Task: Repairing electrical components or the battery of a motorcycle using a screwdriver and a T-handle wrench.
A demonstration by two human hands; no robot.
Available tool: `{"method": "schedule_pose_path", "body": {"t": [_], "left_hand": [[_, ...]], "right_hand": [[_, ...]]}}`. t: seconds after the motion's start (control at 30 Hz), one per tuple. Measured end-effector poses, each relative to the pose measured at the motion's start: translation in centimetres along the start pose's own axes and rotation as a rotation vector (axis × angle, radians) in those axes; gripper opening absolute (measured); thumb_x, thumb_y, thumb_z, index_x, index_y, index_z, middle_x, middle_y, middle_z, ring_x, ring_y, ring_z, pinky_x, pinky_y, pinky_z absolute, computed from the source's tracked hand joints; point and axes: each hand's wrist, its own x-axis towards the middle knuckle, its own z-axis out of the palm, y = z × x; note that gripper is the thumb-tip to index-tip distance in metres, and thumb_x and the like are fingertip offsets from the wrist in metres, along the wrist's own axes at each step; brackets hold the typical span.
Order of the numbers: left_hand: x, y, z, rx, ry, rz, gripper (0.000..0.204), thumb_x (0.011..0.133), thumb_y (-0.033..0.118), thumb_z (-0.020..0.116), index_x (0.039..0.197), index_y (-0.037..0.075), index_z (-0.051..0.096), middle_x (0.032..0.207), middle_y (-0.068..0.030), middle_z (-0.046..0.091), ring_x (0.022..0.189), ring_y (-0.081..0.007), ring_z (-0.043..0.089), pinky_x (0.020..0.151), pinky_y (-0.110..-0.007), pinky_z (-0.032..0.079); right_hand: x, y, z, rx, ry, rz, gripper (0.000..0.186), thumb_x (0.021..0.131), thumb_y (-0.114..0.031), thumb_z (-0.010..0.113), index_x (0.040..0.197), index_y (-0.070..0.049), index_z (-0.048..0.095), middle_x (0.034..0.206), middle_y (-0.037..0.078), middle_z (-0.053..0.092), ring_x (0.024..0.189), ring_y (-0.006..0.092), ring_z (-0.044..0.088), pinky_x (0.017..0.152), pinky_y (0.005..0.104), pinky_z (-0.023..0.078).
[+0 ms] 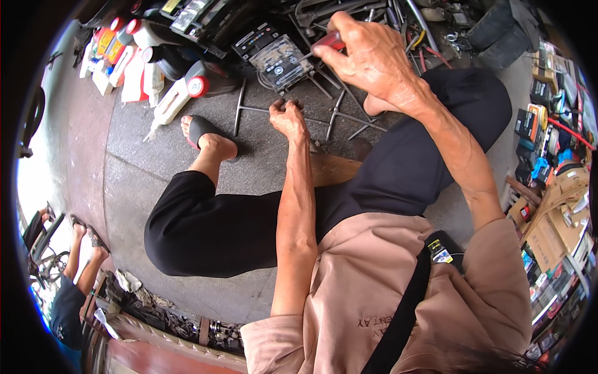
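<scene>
My right hand [367,65] grips a red-handled screwdriver [327,40], its thin metal shaft pointing down-left toward a dark battery [279,62] with a worn, patchy top. Just below the battery, my left hand [286,118] has its fingers curled; what is between the fingertips is too small and dark to name. Several metal T-handle wrenches [265,110] lie on the floor around my left hand, between my bare legs and feet. A wooden piece [336,165] shows under my legs.
Bottles and jugs [171,106] crowd the upper left. Tools [417,34] and a dark bucket [495,37] lie at the upper right. Boxes and parts [554,230] fill the right side. Another person's legs [87,262] show at the far left, near a parts tray [168,311].
</scene>
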Motion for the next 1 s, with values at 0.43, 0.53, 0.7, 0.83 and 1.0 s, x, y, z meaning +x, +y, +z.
{"method": "schedule_pose_path", "body": {"t": [0.43, 0.53, 0.7, 0.83, 1.0], "left_hand": [[-3.9, 1.8, 3.6, 0.817, -0.576, 0.471, 0.037, 0.077, 0.005, 0.056, 0.114, 0.006, 0.057, 0.077, -0.0177, 0.062, 0.07, -0.0328, 0.062, 0.066, -0.041, 0.049], [-3.8, 1.5, 3.7, 1.05, -0.429, 0.773, 0.041, 0.076, 0.007, 0.057, 0.117, 0.007, 0.055, 0.082, -0.0163, 0.063, 0.071, -0.0319, 0.062, 0.065, -0.04, 0.049], [-2.6, 1.2, 3.8, 0.775, -0.306, 0.765, 0.035, 0.077, 0.006, 0.057, 0.112, 0.002, 0.056, 0.078, -0.0157, 0.064, 0.069, -0.0287, 0.063, 0.066, -0.037, 0.049], [-1.6, 0.8, 3.6, 0.796, -0.379, 0.688, 0.035, 0.077, 0.004, 0.055, 0.112, 0.002, 0.055, 0.086, -0.0175, 0.063, 0.074, -0.0319, 0.063, 0.068, -0.04, 0.049], [-1.6, 0.4, 3.8, 0.812, -0.371, 0.65, 0.034, 0.079, 0.006, 0.055, 0.113, 0.002, 0.054, 0.08, -0.0158, 0.065, 0.072, -0.0283, 0.064, 0.067, -0.037, 0.049]], "right_hand": [[-4.4, 5.8, 1.2, 0.043, 0.003, 0.124, 0.031, 0.079, -0.029, 0.063, 0.079, 0.0, 0.051, 0.051, 0.01, 0.052, 0.047, 0.0252, 0.056, 0.05, 0.0393, 0.044], [-4.5, 5.6, 1.2, 0.05, 0.045, 0.085, 0.031, 0.079, -0.03, 0.064, 0.078, -0.002, 0.05, 0.051, 0.009, 0.05, 0.044, 0.0234, 0.053, 0.045, 0.0373, 0.041], [-4.6, 5.2, 1.1, 0.051, 0.002, 0.115, 0.028, 0.079, -0.026, 0.065, 0.078, -0.003, 0.049, 0.048, 0.007, 0.047, 0.043, 0.0206, 0.051, 0.044, 0.0343, 0.039], [-4.4, 5.3, 1.4, 0.061, 0.05, 0.04, 0.029, 0.08, -0.027, 0.065, 0.078, -0.003, 0.049, 0.046, 0.006, 0.046, 0.041, 0.0197, 0.049, 0.043, 0.0336, 0.038], [-4.3, 5.2, 1.5, 0.069, -0.013, 0.069, 0.029, 0.081, -0.026, 0.065, 0.077, -0.003, 0.048, 0.046, 0.006, 0.045, 0.041, 0.0191, 0.049, 0.042, 0.0327, 0.038]]}}
